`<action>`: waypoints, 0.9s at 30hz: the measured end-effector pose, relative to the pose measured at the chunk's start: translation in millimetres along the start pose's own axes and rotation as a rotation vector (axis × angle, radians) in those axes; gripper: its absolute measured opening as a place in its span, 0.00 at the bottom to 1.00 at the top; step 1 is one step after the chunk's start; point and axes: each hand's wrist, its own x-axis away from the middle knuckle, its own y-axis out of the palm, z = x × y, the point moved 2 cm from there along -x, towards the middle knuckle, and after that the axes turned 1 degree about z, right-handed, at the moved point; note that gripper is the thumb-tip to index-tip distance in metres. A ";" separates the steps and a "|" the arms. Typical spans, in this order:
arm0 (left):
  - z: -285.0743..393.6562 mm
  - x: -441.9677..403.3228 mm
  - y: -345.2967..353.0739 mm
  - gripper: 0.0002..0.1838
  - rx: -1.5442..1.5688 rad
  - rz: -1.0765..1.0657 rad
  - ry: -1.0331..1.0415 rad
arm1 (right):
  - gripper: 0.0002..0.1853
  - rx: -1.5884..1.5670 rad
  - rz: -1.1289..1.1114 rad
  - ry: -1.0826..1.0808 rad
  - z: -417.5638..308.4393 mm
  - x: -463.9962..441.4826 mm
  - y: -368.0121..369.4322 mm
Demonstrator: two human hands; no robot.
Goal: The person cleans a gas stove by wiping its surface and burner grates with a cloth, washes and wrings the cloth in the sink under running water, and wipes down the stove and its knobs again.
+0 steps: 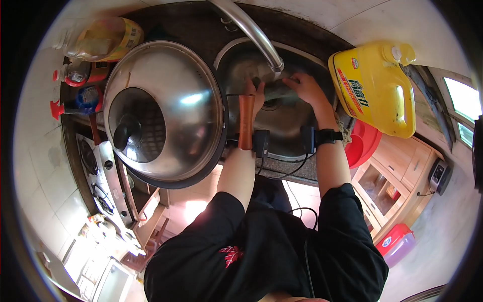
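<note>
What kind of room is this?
It looks like a kitchen: there's a metal sink under a tap, a big lidded pan and a stove.

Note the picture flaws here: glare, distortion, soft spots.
Head view: strong fisheye bending, with curved black edges; a bright glare spot on the steel lid; the window at right and the lower left area washed out toward white; the sink comparatively dim, with the left hand and right hand slightly soft, their fingertips hard to make out.
</note>
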 end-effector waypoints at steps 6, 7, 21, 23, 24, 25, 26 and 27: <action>-5.5 14.7 -0.7 0.23 0.556 -0.474 -0.412 | 0.27 -0.072 0.062 -0.051 -4.5 -2.1 -5.7; -6.9 13.9 2.0 0.23 0.558 -0.475 -0.409 | 0.26 -0.071 0.045 -0.023 -5.4 0.1 -6.8; 14.9 2.7 8.1 0.21 0.348 -0.200 -0.156 | 0.22 -0.377 0.162 -0.111 -4.3 -25.2 69.0; 43.8 7.7 -0.5 0.22 0.594 -0.148 -0.277 | 0.21 -0.481 0.089 0.161 -37.8 1.9 69.7; 53.8 10.1 -4.8 0.23 0.836 -0.084 -0.391 | 0.21 -0.478 0.086 0.165 -42.9 9.5 79.5; 47.8 10.6 -1.1 0.23 0.839 -0.083 -0.391 | 0.21 -0.466 0.167 0.124 -44.8 13.3 89.0; 41.6 10.9 1.5 0.23 0.886 -0.089 -0.361 | 0.20 -0.456 0.247 0.081 -44.7 14.2 94.3; 36.4 13.5 3.2 0.23 0.930 -0.091 -0.336 | 0.20 -0.455 0.240 0.080 -30.1 5.9 99.9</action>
